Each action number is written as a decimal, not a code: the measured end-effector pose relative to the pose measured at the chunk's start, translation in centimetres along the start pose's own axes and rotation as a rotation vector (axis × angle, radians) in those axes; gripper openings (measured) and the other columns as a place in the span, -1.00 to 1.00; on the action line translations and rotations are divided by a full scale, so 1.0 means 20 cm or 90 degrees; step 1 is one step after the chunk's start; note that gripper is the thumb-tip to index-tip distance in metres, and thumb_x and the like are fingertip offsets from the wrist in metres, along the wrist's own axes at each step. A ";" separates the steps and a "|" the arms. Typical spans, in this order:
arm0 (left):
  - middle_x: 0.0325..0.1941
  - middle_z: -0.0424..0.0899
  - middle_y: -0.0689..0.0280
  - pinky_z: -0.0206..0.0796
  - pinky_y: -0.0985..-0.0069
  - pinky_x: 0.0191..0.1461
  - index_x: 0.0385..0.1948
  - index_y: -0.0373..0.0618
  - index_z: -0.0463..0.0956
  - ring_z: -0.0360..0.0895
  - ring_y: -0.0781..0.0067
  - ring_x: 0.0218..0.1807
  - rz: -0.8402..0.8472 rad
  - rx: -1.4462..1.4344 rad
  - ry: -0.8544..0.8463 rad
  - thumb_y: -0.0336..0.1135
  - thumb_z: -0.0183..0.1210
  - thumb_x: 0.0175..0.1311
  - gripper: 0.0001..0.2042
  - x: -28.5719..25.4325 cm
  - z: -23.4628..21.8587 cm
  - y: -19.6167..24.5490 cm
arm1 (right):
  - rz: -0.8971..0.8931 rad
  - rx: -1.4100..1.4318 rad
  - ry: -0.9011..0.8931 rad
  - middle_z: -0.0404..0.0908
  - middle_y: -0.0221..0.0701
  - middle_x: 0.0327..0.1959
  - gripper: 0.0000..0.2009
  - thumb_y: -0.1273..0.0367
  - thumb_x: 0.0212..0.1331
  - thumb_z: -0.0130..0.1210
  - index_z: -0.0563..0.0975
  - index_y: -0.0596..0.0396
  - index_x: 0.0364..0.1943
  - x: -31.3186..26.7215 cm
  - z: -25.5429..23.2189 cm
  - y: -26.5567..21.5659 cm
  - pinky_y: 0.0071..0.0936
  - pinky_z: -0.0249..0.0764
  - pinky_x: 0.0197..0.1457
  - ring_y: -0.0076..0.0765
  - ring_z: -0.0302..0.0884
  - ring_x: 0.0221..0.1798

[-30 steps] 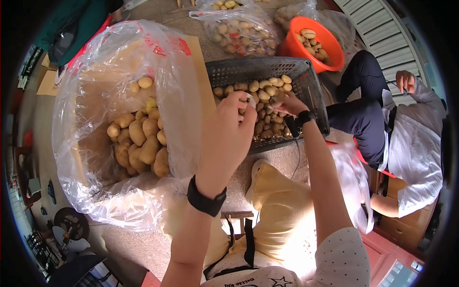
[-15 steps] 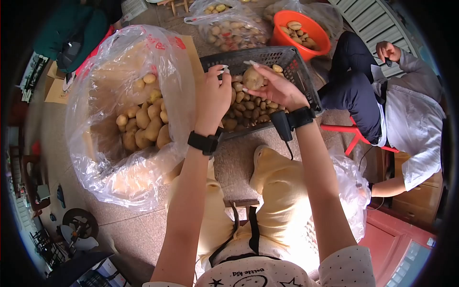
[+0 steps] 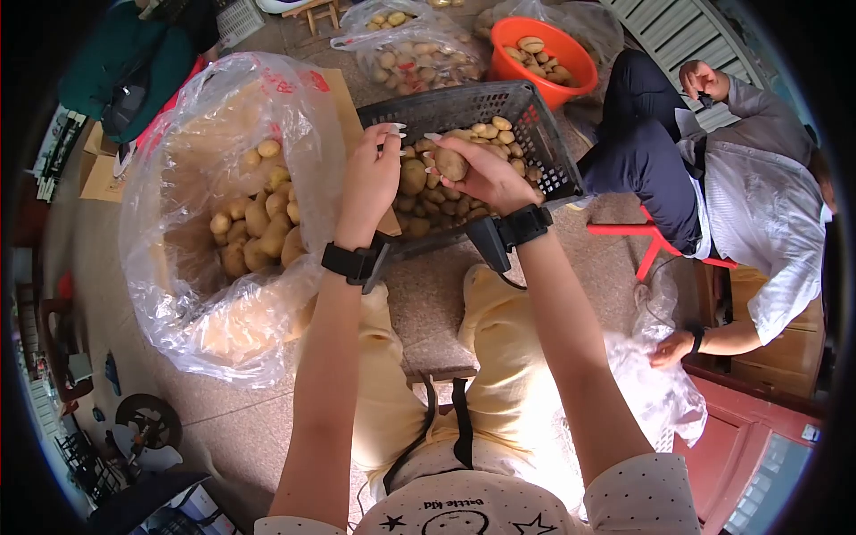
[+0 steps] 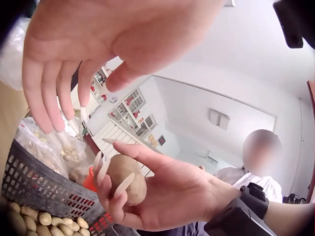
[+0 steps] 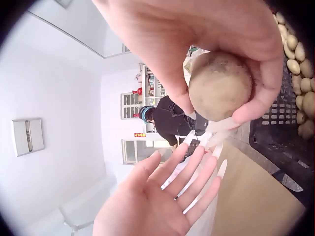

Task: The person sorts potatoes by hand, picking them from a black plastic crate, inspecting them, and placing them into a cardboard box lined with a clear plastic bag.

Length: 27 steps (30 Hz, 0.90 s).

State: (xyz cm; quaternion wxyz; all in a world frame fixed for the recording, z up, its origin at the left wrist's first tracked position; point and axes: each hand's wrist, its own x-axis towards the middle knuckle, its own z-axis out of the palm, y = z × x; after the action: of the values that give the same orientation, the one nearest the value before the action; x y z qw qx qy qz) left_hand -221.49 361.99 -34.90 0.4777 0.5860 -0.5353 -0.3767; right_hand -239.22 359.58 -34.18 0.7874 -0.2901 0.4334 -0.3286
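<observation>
Potato (image 3: 451,164) over crate (image 3: 455,109), gripped in R hand (image 3: 490,176); L hand (image 3: 368,183), at crate's left end, has fingers loose & empty. Step's prob. checking it, tho palm side's hidden; next move calls for steady grip above crate.

One black crate (image 3: 555,153), one orange bucket (image 3: 505,68), one red stool (image 3: 624,230); one potato (image 3: 451,164) in the right hand (image 3: 497,185), too many others to count.
</observation>
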 end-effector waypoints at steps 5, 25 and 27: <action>-0.21 0.59 0.14 0.34 0.52 -0.13 -0.07 -0.31 0.39 0.54 0.41 -0.22 -0.059 -0.102 -0.016 -0.15 -0.10 0.33 -0.63 -0.01 0.01 0.03 | 0.004 -0.024 0.023 0.52 -0.41 -0.20 -0.78 0.33 0.17 0.07 0.46 0.07 -0.13 0.07 -0.03 0.07 -0.52 0.53 -0.19 -0.44 0.50 -0.18; -0.19 0.58 0.17 0.30 0.54 -0.13 -0.02 -0.29 0.34 0.50 0.44 -0.27 -0.039 -0.087 -0.020 -0.21 -0.06 0.30 -0.65 -0.06 0.01 0.05 | 0.022 0.113 -0.104 0.48 -0.18 -0.15 -0.74 0.38 0.14 0.04 0.40 0.27 -0.14 -0.05 0.09 0.05 -0.29 0.50 0.08 -0.16 0.52 -0.08; -0.20 0.57 0.18 0.30 0.55 -0.15 -0.01 -0.28 0.33 0.49 0.45 -0.28 -0.045 -0.082 -0.001 -0.20 -0.06 0.30 -0.65 -0.07 0.01 0.05 | 0.025 0.127 -0.098 0.48 -0.16 -0.15 -0.73 0.37 0.15 0.03 0.39 0.26 -0.12 -0.06 0.09 0.05 -0.29 0.49 0.09 -0.14 0.52 -0.08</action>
State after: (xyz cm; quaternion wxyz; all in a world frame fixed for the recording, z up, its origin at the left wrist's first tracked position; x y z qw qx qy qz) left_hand -222.10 363.33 -34.00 0.5004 0.5723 -0.4891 -0.4276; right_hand -237.84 361.45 -33.58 0.8495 -0.2264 0.3423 -0.3314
